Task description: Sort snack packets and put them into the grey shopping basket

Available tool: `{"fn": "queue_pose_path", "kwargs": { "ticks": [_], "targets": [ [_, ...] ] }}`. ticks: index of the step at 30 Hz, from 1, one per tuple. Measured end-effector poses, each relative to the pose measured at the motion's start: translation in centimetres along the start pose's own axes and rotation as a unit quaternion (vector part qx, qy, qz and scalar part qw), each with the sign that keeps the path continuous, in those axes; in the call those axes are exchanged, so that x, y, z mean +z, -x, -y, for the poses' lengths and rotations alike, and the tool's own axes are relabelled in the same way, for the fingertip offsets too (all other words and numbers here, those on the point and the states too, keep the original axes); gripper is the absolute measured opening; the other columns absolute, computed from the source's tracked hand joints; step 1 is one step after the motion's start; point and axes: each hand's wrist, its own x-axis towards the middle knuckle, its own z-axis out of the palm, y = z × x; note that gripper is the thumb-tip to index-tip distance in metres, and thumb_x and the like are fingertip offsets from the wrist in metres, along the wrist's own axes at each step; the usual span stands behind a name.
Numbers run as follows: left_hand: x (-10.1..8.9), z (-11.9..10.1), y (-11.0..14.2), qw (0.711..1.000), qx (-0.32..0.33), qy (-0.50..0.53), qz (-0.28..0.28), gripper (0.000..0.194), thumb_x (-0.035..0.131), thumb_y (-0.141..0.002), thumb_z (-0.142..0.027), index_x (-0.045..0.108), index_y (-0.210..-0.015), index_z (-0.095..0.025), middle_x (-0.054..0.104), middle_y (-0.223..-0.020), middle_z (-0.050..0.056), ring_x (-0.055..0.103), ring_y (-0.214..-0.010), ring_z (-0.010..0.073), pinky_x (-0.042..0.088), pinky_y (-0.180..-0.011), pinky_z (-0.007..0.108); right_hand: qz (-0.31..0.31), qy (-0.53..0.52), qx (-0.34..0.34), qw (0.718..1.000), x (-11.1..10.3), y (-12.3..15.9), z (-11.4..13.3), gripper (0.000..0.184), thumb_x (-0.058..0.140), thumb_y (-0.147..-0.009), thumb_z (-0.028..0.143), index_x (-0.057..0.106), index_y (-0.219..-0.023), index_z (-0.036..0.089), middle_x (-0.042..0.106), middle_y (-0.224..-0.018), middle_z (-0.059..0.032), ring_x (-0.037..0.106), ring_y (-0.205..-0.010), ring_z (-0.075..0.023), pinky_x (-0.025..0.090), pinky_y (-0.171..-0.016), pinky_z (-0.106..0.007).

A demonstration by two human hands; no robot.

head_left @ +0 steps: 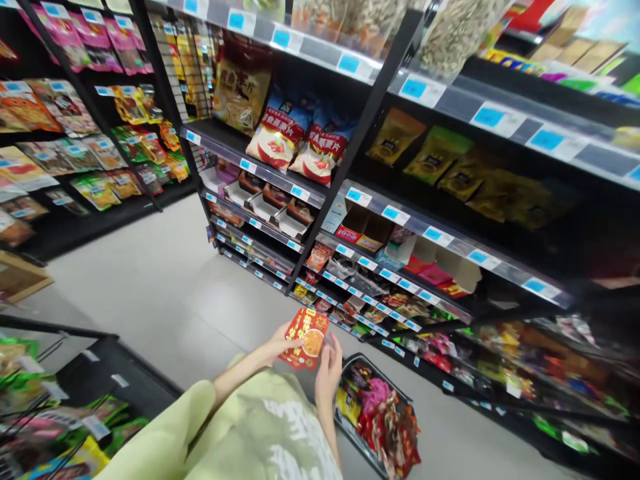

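Note:
I hold a small red snack packet with both hands low in the middle of the view. My left hand pinches its left edge with fingers closed on it. My right hand grips its right and lower edge, fingers curled around it. Light green sleeves cover my arms. Just below and right of my hands stands a black shopping basket filled with several colourful snack packs.
Black store shelves with blue price tags run from the centre to the right, stocked with bags and boxes. More shelves of packets line the left wall. A low rack sits at lower left. Grey floor lies between.

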Motion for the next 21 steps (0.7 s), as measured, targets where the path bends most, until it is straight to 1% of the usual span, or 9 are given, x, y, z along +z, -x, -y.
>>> {"fn": "queue_pose_path", "kwargs": {
  "ticks": [2,4,6,8,10,12,14,18,21],
  "targets": [
    [0.1,0.4,-0.4,0.998,0.034,-0.041,-0.019,0.074,0.091,-0.058,-0.031,0.060,-0.122,-0.012,0.072,-0.113,0.017,0.071,-0.097,0.0292,0.056,-0.086,0.037,0.037,-0.050,0.075,0.995,0.0,0.4,-0.4,0.055,0.066,-0.082,0.045,0.058,-0.128,0.015,0.065,-0.127,-0.0169,0.064,-0.113,-0.0271,0.053,-0.092,-0.038],
    [0.2,0.9,-0.6,0.996,0.045,-0.068,-0.032,0.069,0.090,-0.059,-0.036,0.062,-0.117,-0.010,0.073,-0.110,0.016,0.071,-0.095,0.0289,0.057,-0.082,0.036,0.081,-0.077,0.120,0.986,0.1,0.8,-0.9,0.049,0.073,-0.076,0.046,0.064,-0.112,0.014,0.073,-0.109,-0.0139,0.069,-0.097,-0.0254,0.057,-0.081,-0.034],
    [0.4,1.2,-0.9,0.996,0.042,-0.071,-0.045,0.064,0.087,-0.063,-0.043,0.064,-0.114,-0.010,0.074,-0.109,0.016,0.072,-0.093,0.0285,0.057,-0.079,0.035,0.083,-0.097,0.148,0.981,0.2,1.1,-1.6,0.042,0.075,-0.075,0.048,0.066,-0.098,0.014,0.074,-0.095,-0.0104,0.069,-0.082,-0.0220,0.057,-0.070,-0.031],
    [0.5,1.3,-1.1,0.995,0.040,-0.055,-0.068,0.061,0.082,-0.068,-0.050,0.064,-0.112,-0.011,0.075,-0.108,0.015,0.072,-0.091,0.0279,0.058,-0.077,0.034,0.029,-0.116,0.165,0.979,-0.1,1.1,-2.5,0.040,0.073,-0.075,0.050,0.064,-0.094,0.016,0.073,-0.091,-0.0084,0.067,-0.076,-0.0200,0.056,-0.064,-0.030],
    [0.5,1.0,-1.2,0.994,0.037,-0.023,-0.102,0.061,0.080,-0.070,-0.053,0.063,-0.111,-0.011,0.075,-0.106,0.015,0.073,-0.089,0.0267,0.058,-0.076,0.034,-0.051,-0.125,0.166,0.977,-0.9,0.8,-3.6,0.040,0.073,-0.074,0.052,0.063,-0.095,0.019,0.072,-0.089,-0.0066,0.067,-0.074,-0.0194,0.056,-0.062,-0.031],
    [0.2,0.7,-1.4,0.991,0.024,0.021,-0.130,0.061,0.081,-0.069,-0.052,0.062,-0.111,-0.012,0.076,-0.101,0.013,0.073,-0.084,0.0247,0.058,-0.074,0.033,-0.120,-0.118,0.154,0.974,-2.3,0.2,-4.6,0.039,0.072,-0.073,0.054,0.062,-0.092,0.021,0.071,-0.083,-0.0041,0.066,-0.070,-0.0189,0.056,-0.061,-0.033],
    [-0.2,0.3,-1.5,0.989,0.006,0.066,-0.135,0.059,0.083,-0.068,-0.050,0.062,-0.109,-0.013,0.077,-0.097,0.012,0.073,-0.078,0.0227,0.058,-0.072,0.032,-0.166,-0.108,0.141,0.970,-3.8,-0.4,-5.5,0.039,0.071,-0.072,0.056,0.061,-0.089,0.023,0.068,-0.077,-0.0020,0.064,-0.066,-0.0179,0.055,-0.059,-0.033],
    [-0.8,0.0,-1.4,0.988,-0.024,0.119,-0.099,0.055,0.085,-0.067,-0.045,0.064,-0.105,-0.013,0.076,-0.091,0.011,0.073,-0.073,0.0212,0.057,-0.070,0.031,-0.205,-0.098,0.128,0.966,-5.5,-1.2,-6.1,0.042,0.070,-0.070,0.057,0.061,-0.092,0.022,0.067,-0.076,-0.0017,0.062,-0.061,-0.0158,0.054,-0.056,-0.029],
    [-0.4,0.2,-1.3,0.992,-0.050,0.102,-0.060,0.053,0.084,-0.069,-0.045,0.065,-0.107,-0.012,0.076,-0.091,0.011,0.073,-0.075,0.0215,0.057,-0.072,0.031,-0.179,-0.098,0.129,0.970,-4.1,-0.9,-5.3,0.046,0.073,-0.070,0.054,0.064,-0.099,0.019,0.071,-0.081,-0.0049,0.065,-0.064,-0.0173,0.055,-0.058,-0.029]
  ]
}}
